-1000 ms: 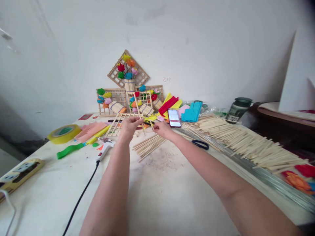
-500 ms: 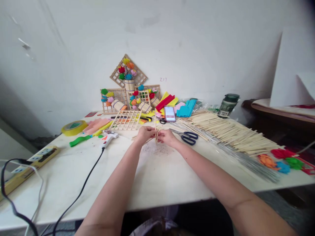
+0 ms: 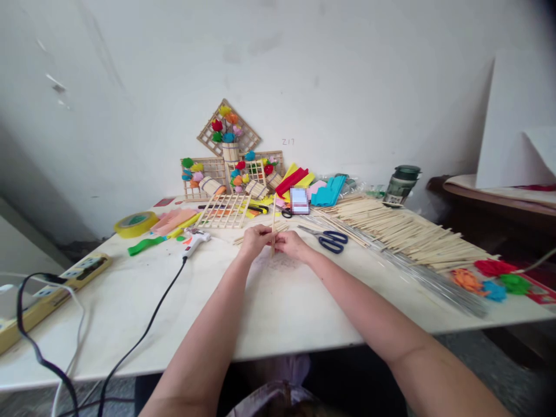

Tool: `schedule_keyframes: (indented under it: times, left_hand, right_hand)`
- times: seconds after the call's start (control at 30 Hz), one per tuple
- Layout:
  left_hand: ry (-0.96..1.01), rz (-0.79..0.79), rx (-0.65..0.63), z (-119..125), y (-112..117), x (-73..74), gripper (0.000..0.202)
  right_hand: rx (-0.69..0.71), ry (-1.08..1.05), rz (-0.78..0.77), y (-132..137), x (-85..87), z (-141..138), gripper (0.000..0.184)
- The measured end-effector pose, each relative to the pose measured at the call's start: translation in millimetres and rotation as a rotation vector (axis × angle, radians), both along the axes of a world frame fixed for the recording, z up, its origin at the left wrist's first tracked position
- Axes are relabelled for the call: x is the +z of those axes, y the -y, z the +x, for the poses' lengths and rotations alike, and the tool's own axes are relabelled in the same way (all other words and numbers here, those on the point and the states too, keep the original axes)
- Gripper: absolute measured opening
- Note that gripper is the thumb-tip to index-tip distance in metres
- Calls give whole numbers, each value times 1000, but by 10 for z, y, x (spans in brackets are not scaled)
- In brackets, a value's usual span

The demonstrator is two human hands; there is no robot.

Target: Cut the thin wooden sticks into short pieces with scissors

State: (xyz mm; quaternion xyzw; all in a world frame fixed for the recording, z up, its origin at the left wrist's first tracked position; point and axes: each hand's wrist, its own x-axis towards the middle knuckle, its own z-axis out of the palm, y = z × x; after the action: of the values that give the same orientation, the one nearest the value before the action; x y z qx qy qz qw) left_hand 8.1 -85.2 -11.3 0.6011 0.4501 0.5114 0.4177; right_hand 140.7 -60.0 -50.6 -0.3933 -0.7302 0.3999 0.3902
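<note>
Two bare forearms come in from the bottom edge, uncovered all the way from the lower frame to the wrists; no sleeve edge shows anywhere along them. The left hand (image 3: pixel 255 238) and the right hand (image 3: pixel 292 244) are bare too, with no glove on either. Whether a ring, watch or band is worn cannot be told, since the hands are small and far off. At the bottom middle, a fold of pale lilac cloth (image 3: pixel 278 394) shows below the arms.

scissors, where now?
Head view, right of centre: the blue-handled scissors lie flat on the table, just beyond the right hand, before the stick pile.
</note>
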Motion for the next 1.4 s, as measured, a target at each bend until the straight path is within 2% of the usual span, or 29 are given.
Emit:
schedule_keyframes:
  times: [0.13, 0.27, 0.33, 0.43, 0.53, 0.67, 0.97, 1.13, 1.4]
  left_hand:
    - [-50, 79, 26, -44, 9, -12, 21]
    - [-66, 101, 45, -60, 10, -20, 20]
    - [-47, 101, 46, -58, 16, -19, 20]
    - [2, 80, 45, -46, 28, -27, 22]
    - [17, 54, 42, -39, 34, -49, 23]
    - [1, 60, 25, -49, 42, -68, 23]
    - [-121, 115, -40, -66, 15, -93, 24]
    - [-101, 114, -17, -63, 9, -118, 25]
    - [-30, 111, -35, -59, 40, -135, 23]
  right_hand:
    - [16, 5, -3, 23, 8, -17, 13]
    - [111, -45, -42, 103, 73, -5, 17]
    - [139, -40, -45, 112, 70, 5, 14]
    - [95, -12, -11, 83, 19, 13, 5]
    - [8, 22, 21, 59, -19, 8, 12]
    - [-57, 69, 46, 87, 17, 1, 19]
    - [4, 49, -69, 142, 57, -44, 17]
    - [-26, -26, -112, 173, 31, -100, 13]
    - [28, -123, -144, 140, -21, -88, 6]
